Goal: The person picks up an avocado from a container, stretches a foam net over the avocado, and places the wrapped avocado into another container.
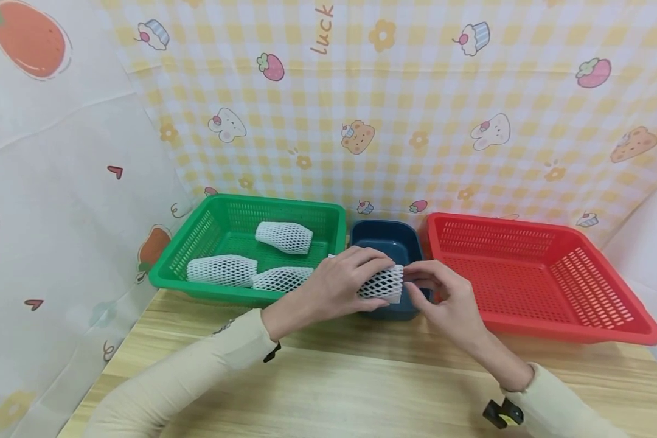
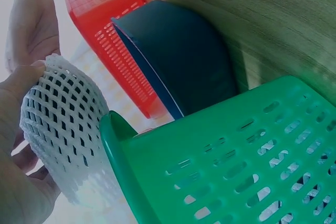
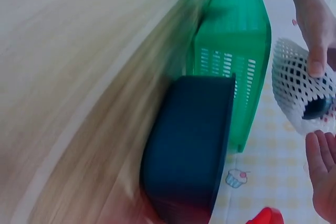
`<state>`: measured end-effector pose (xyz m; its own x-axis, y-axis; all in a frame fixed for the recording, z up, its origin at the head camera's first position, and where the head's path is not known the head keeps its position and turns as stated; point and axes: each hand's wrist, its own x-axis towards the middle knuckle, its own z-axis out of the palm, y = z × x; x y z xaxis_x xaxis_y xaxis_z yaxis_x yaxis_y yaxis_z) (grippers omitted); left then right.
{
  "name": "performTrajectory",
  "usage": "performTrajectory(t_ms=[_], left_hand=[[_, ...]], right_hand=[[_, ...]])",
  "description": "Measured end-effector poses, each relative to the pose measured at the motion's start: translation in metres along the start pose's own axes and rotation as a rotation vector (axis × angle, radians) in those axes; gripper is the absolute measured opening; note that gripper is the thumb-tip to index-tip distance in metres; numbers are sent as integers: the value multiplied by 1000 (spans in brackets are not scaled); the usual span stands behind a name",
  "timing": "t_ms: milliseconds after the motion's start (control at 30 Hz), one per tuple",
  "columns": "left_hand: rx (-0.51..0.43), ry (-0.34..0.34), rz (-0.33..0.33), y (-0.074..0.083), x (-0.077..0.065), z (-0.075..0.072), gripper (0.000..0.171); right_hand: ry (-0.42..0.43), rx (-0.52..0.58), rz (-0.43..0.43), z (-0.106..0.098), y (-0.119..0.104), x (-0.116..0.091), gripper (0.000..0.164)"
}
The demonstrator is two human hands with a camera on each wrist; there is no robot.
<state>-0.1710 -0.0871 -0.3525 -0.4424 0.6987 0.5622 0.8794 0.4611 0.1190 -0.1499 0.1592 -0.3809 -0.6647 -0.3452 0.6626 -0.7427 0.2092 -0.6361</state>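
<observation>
My left hand [image 1: 342, 283] grips a white foam net sleeve [image 1: 387, 283] above the blue bin, thumb below and fingers over the top. Through the sleeve's open end, in the right wrist view, a dark, smooth, rounded object [image 3: 316, 108] shows inside; its kind is unclear. My right hand [image 1: 453, 304] is at that open end, thumb and fingers spread apart, fingertips right at the sleeve's rim. Several more white foam-netted pieces, among them one at the back [image 1: 285, 236] and one at the left [image 1: 221, 269], lie in the green basket [image 1: 285, 205].
A dark blue bin [image 1: 385, 230] stands between the green basket and a wide red basket [image 1: 525, 331] on the right. All three sit on a wooden table [image 1: 328, 389] against a yellow checked cloth [image 1: 328, 97]. White cloth [image 1: 76, 213] hangs on the left.
</observation>
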Motion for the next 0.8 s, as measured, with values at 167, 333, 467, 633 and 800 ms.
performTrajectory(t_ms=[167, 333, 467, 633, 800], left_hand=[[7, -22, -4, 1, 1, 0, 61], [14, -18, 30, 5, 3, 2, 60], [11, -13, 65, 7, 4, 4, 58], [-2, -10, 74, 7, 4, 6, 57], [-11, -9, 72, 5, 2, 7, 59]], right_hand=[[-4, 27, 80, -4, 1, 1, 47], [-118, 21, 238, 0, 0, 6, 53], [-209, 42, 342, 5, -1, 10, 59], [-240, 72, 362, 8, -1, 11, 53], [-262, 119, 368, 10, 1, 12, 54]])
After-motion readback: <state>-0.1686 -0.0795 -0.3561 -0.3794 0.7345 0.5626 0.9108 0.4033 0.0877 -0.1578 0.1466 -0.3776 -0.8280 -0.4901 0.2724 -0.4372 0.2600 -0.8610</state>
